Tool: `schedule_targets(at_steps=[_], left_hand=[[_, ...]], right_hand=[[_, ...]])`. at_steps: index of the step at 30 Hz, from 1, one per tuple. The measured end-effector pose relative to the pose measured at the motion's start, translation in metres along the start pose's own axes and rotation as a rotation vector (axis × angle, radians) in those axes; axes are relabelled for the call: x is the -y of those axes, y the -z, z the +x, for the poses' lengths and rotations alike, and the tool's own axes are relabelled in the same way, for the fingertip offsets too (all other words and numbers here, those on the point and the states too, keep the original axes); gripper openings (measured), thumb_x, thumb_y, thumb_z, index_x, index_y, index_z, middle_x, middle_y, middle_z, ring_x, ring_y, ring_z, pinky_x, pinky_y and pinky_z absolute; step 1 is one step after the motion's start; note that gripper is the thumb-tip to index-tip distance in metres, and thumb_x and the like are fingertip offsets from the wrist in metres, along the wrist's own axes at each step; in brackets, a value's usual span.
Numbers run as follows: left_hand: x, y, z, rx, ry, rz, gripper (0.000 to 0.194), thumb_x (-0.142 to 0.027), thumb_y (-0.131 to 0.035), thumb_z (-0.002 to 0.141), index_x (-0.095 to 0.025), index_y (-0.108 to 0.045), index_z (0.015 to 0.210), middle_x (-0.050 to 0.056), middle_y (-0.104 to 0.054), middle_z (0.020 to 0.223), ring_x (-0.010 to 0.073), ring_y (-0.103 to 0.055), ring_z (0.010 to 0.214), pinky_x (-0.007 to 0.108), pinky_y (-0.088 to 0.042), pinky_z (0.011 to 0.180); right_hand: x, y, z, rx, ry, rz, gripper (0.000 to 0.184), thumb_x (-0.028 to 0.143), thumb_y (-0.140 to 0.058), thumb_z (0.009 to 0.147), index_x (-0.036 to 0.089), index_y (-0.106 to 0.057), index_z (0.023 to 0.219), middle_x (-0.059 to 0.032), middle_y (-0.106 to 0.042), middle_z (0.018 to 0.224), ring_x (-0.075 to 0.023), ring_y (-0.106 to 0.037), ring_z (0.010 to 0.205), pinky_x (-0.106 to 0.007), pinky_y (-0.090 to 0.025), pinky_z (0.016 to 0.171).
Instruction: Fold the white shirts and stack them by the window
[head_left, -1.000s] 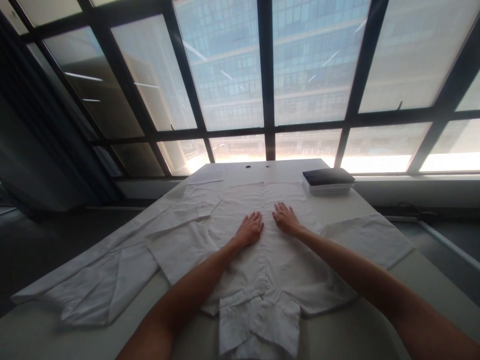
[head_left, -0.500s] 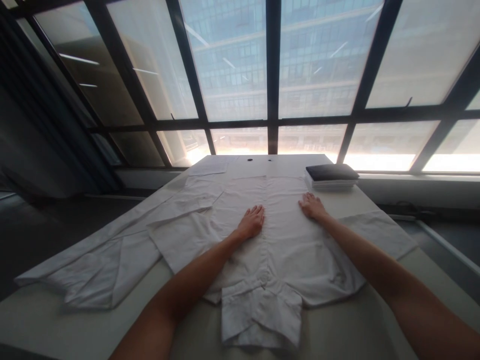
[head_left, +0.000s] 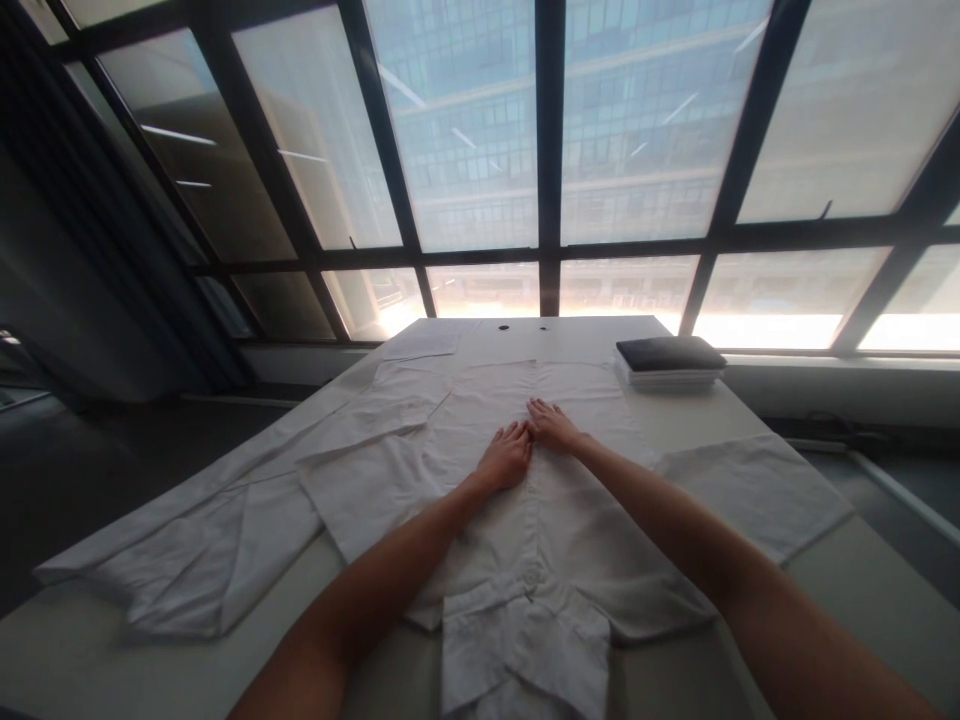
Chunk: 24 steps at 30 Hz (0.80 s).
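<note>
A white short-sleeved shirt (head_left: 570,520) lies spread on the white table, its collar (head_left: 525,650) toward me and its button placket running up the middle. My left hand (head_left: 506,455) rests flat on the shirt just left of the placket, fingers stretched out. Beside it, my right hand (head_left: 553,425) lies on the placket, fingers extended and close to the left fingertips. Neither hand has cloth gripped in it. Another white garment (head_left: 202,540) lies spread out to the left, partly beside the shirt's sleeve.
A folded stack with a dark piece on top of white ones (head_left: 670,362) sits at the far right of the table (head_left: 840,590). A white sheet (head_left: 421,345) lies at the far left. Windows (head_left: 630,130) stand beyond, and a dark curtain (head_left: 112,220) hangs at left.
My right hand has moved left from the shirt's right side to the placket, beside my left hand. My left hand has stayed nearly in place. The view has tilted slightly.
</note>
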<state>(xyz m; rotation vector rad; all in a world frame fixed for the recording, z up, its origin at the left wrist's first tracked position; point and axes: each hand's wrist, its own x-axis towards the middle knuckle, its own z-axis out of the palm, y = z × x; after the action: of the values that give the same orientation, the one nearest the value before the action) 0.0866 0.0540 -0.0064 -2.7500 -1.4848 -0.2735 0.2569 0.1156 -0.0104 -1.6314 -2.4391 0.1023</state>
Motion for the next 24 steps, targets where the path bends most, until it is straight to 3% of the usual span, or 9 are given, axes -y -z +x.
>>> schedule_targets(at_steps=[4,11,14,24], left_hand=[[-0.001,0.001,-0.001,0.02,0.012,0.004,0.053,-0.032,-0.024,0.107,-0.013,-0.034,0.156,0.013,-0.034,0.162,0.0265,-0.028,0.151,0.047,-0.025,0.121],[-0.002,0.002,-0.001,0.057,0.027,-0.015,0.055,-0.031,-0.022,0.106,-0.012,-0.035,0.156,0.012,-0.031,0.163,0.0263,-0.026,0.151,0.047,-0.022,0.122],[-0.003,0.003,0.0,0.062,0.03,-0.022,0.055,-0.032,-0.023,0.105,-0.011,-0.034,0.156,0.012,-0.031,0.163,0.0264,-0.025,0.152,0.047,-0.022,0.122],[-0.003,0.004,0.0,0.059,0.036,-0.032,0.055,-0.032,-0.023,0.106,-0.013,-0.034,0.156,0.011,-0.03,0.163,0.0263,-0.025,0.152,0.046,-0.02,0.123]], right_hand=[[-0.01,-0.006,0.007,-0.008,-0.071,0.006,0.061,0.042,-0.025,0.105,0.011,-0.033,0.157,-0.0134,-0.028,0.164,-0.0217,-0.02,0.152,-0.042,-0.015,0.122],[-0.103,0.012,-0.013,-0.034,-0.416,-0.064,0.063,0.04,-0.026,0.103,0.006,-0.032,0.156,-0.0189,-0.029,0.163,-0.0291,-0.023,0.151,-0.05,-0.018,0.12],[-0.13,0.017,-0.023,-0.047,-0.511,-0.093,0.064,0.039,-0.024,0.103,0.005,-0.033,0.156,-0.0197,-0.029,0.163,-0.0287,-0.024,0.15,-0.049,-0.02,0.12],[-0.14,0.011,-0.024,-0.095,-0.525,-0.125,0.063,0.039,-0.026,0.101,0.005,-0.038,0.153,-0.0199,-0.036,0.16,-0.0256,-0.029,0.148,-0.044,-0.023,0.118]])
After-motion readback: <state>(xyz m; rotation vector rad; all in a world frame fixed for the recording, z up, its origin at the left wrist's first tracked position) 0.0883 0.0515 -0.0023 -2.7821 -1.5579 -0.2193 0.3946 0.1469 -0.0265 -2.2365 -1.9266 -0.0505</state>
